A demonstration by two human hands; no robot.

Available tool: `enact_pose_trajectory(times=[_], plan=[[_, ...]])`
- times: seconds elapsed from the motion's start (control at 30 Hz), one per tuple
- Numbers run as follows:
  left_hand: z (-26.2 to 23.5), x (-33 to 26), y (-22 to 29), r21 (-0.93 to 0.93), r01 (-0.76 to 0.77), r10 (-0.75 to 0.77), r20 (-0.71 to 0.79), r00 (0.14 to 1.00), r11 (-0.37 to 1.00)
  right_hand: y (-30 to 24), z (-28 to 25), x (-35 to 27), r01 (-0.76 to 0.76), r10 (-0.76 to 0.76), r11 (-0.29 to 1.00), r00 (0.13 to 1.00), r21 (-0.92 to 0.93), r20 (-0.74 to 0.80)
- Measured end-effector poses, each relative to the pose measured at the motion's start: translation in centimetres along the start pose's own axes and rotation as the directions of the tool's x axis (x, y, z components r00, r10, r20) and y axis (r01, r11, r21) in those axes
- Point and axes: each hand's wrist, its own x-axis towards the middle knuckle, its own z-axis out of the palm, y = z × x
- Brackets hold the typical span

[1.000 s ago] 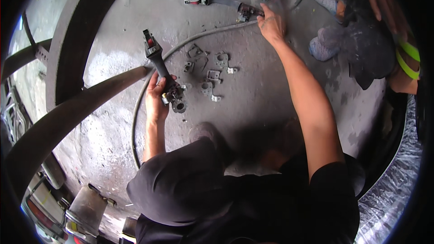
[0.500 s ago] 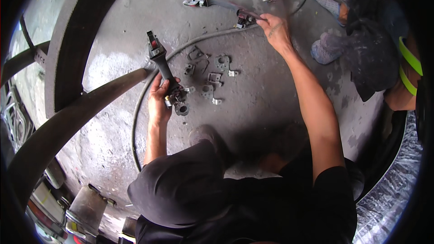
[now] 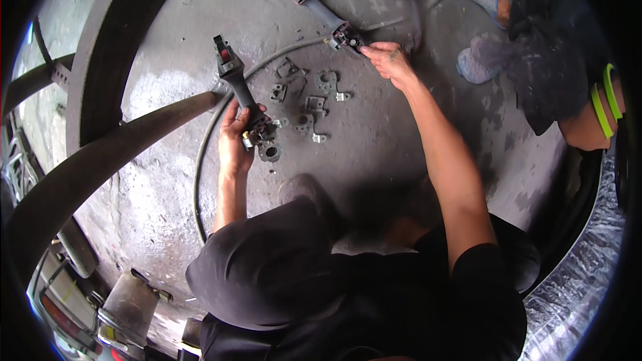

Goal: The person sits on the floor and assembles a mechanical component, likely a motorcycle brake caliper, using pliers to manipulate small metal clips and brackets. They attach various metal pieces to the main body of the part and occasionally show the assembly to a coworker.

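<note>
Fingers (image 3: 231, 113) of the left hand (image 3: 234, 147) are curled around the near end of a black handle-shaped part (image 3: 243, 90), which extends forward from them, a small red piece set in its far end. Just to the right of these fingers is a grey plate with a round hole (image 3: 269, 154); whether it is attached cannot be told.

Fingers of the right hand (image 3: 394, 67) grip the near end of a second black handle-shaped part (image 3: 324, 15), which slants forward and left from them. Between the two sets of fingers, grey metal brackets (image 3: 328, 81) lie on the concrete floor (image 3: 381, 134). One grey hose (image 3: 287, 49) curves past the left fingers and runs ahead of the brackets. Well right of the right fingers are a co-worker's speckled shoes (image 3: 478, 60).
</note>
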Motion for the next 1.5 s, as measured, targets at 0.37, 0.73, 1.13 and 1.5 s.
enact_pose_trajectory(times=[0.37,0.73,1.13,1.5], plan=[[0.4,-0.3,0.0,-0.101,0.014,-0.013,0.007,1.000,0.995,0.4,0.7,-0.1,-0.029,0.029,1.000,0.999,0.007,-0.031],[0.3,-0.6,-0.3,-0.121,0.013,-0.014,-0.009,1.000,0.993,0.5,1.6,-1.1,-0.012,0.013,0.999,1.000,0.034,-0.027],[0.4,-0.5,-0.3,-0.116,0.025,-0.027,-0.009,1.000,0.993,0.7,0.3,1.0,0.065,-0.099,0.985,0.973,-0.163,-0.208],[-0.4,-0.1,-1.0,-0.083,0.011,-0.011,0.004,1.000,0.996,2.9,1.7,-2.0,0.285,-0.204,0.944,0.900,0.167,-0.385]])
